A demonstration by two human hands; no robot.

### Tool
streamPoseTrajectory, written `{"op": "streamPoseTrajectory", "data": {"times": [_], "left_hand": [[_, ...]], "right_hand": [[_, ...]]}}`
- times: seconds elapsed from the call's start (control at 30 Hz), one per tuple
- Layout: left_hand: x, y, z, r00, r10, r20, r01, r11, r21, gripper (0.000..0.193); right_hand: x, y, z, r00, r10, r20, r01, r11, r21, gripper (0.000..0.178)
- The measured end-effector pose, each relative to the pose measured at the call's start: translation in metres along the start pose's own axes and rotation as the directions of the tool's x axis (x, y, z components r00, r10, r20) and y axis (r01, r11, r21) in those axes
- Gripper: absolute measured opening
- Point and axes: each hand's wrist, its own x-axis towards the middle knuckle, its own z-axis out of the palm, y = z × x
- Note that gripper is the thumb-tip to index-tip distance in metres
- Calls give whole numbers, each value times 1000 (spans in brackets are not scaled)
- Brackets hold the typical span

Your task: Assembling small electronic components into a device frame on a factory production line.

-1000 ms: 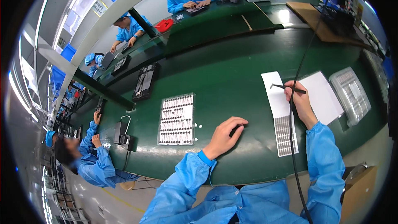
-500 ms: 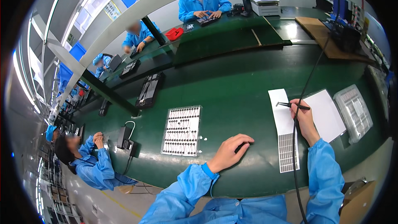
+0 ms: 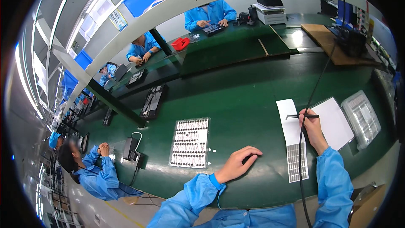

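Note:
My right hand (image 3: 313, 131) grips a slim black suction pen (image 3: 310, 116) with a bent metal tip. The tip hangs over the blank upper part of a long white label sheet (image 3: 291, 128), whose lower part carries rows of small grey rectangular labels. My left hand (image 3: 237, 164) rests on the green table, fingers loosely bent with the thumb apart. A dark gap shows beneath them, and I see nothing held there. Left of it lies a clear tray (image 3: 189, 142) with rows of small round black parts on thin wires. White paper (image 3: 333, 124) lies beside my right hand.
A clear plastic box (image 3: 361, 120) sits at the right. A black cable (image 3: 301, 156) hangs down in front of the label sheet. Left stand a black power adapter (image 3: 131, 148) and an opened black device (image 3: 154, 101). Co-workers in blue sit across and to the left.
The whole view has shifted a little, so the table appears lower. The pen tip has moved slightly over the label sheet. My left hand stays in place; the far co-worker's hands have moved.

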Motion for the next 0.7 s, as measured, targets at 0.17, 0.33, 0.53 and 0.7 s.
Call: {"op": "streamPoseTrajectory", "data": {"times": [0.17, 0.33, 0.53, 0.7], "left_hand": [[2, -1, 1, 1000, -4, 6, 4, 1000, -7, 17], [1, 2, -3, 1000, -11, -10, 11, 1000, -7, 16], [2, 0, -2, 1000, -22, -11, 22, 1000, -16, 15], [2, -2, 1, 999, -34, -21, 34, 999, -30, 15]], "right_hand": [[-1, 1, -2, 1000, -9, 5, 9, 999, 33, 12], [0, -3, 5, 1000, 19, 1, -19, 999, 35, 13], [-1, -4, 4, 999, 32, 28, -33, 999, 25, 13], [0, 1, -1, 1000, 14, 22, -15, 1000, 21, 15]]}}
